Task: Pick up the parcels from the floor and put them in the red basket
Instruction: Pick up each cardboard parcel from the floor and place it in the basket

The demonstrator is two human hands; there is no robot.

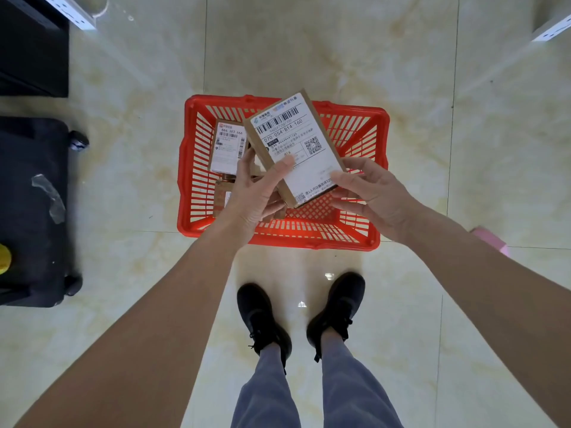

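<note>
A red basket (367, 183) stands on the tiled floor in front of my feet. Above it I hold a flat brown parcel (293, 140) with a white shipping label facing up. My left hand (256, 193) grips its left edge, thumb on the label. My right hand (370, 189) pinches its near right corner. Inside the basket at the left lies another labelled parcel (228, 146). A third brown parcel (223, 196) shows partly beneath my left hand.
A black wheeled case (34, 211) sits at the left, with a black cabinet (31, 44) behind it. A pink object (491, 239) peeks out behind my right forearm. White shelf edges (553, 29) show at both top corners. My two black shoes (299, 313) stand just behind the basket.
</note>
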